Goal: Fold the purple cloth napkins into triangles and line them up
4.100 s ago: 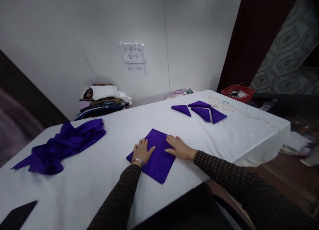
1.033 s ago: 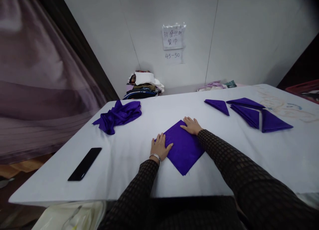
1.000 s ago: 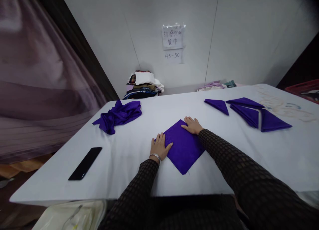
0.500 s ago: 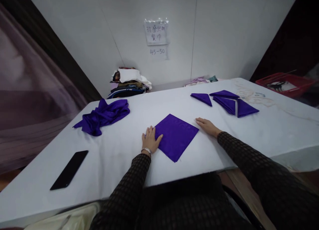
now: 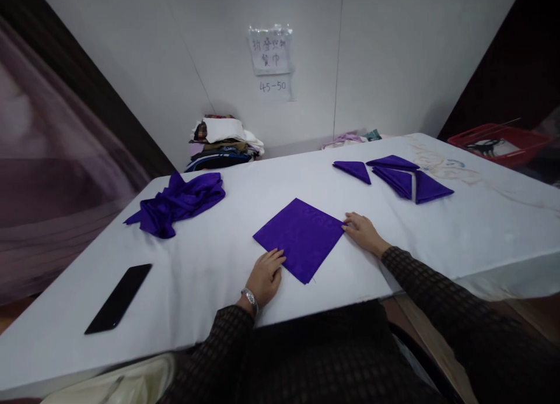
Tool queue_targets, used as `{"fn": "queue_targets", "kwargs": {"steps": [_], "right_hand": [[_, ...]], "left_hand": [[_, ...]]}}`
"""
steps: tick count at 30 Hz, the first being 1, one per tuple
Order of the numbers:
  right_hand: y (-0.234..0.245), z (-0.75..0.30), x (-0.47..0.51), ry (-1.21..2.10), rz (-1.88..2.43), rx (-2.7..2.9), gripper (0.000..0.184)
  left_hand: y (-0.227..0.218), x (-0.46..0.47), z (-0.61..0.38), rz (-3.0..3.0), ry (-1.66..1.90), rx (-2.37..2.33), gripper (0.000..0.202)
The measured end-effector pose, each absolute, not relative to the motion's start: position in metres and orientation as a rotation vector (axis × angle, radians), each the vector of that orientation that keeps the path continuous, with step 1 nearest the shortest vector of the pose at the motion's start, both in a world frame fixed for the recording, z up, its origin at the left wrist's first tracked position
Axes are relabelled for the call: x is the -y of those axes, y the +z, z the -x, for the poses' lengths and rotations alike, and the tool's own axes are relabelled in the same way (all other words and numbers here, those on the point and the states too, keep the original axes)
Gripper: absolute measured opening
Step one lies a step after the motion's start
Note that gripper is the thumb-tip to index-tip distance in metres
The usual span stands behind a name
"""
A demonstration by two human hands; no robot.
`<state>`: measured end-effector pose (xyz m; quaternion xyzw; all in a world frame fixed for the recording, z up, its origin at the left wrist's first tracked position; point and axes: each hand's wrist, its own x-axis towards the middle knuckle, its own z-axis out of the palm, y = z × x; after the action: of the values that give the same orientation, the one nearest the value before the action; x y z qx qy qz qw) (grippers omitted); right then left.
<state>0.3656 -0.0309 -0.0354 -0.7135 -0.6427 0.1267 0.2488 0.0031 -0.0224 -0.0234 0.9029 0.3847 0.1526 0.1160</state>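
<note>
A purple cloth napkin point(image 5: 301, 235), folded into a flat square, lies cornerwise on the white-covered table in front of me. My left hand point(image 5: 265, 276) rests at its lower left edge, palm down. The fingers are stretched out and lightly bent, with their tips on the cloth. At the napkin's right corner, the fingers of my right hand point(image 5: 363, 232) close together on the tip. The thumb there is partly hidden. Farther right lie several purple napkins point(image 5: 396, 182) folded into triangles. A crumpled heap of purple cloth point(image 5: 179, 203) is at the left.
A black phone point(image 5: 118, 299) lies near the table's left front. Behind the table are a stack of folded clothes point(image 5: 223, 141) and more cloth point(image 5: 345, 139). A red basket point(image 5: 503, 147) stands beyond the right end. Handwritten paper point(image 5: 271, 51) hangs on the wall.
My left hand has slid off the napkin's left corner, down toward me to its lower left edge. My right hand has come from just beside the right corner onto it.
</note>
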Motion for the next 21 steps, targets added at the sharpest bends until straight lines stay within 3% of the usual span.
{"fn": "queue_targets", "kwargs": {"steps": [8,18,21], "right_hand": [[-0.048,-0.358,0.025,0.272,1.903,1.704,0.010],[-0.050,-0.378,0.016,0.232,1.903,1.616,0.011],[-0.048,-0.376,0.020,0.141,1.894,1.656,0.022]], "left_hand": [[-0.017,0.030,-0.006,-2.626,0.479,-1.006,0.039],[-0.005,0.032,-0.019,-2.573,0.357,-0.935,0.044],[-0.004,0.027,-0.024,-2.602,0.366,-0.924,0.042]]}}
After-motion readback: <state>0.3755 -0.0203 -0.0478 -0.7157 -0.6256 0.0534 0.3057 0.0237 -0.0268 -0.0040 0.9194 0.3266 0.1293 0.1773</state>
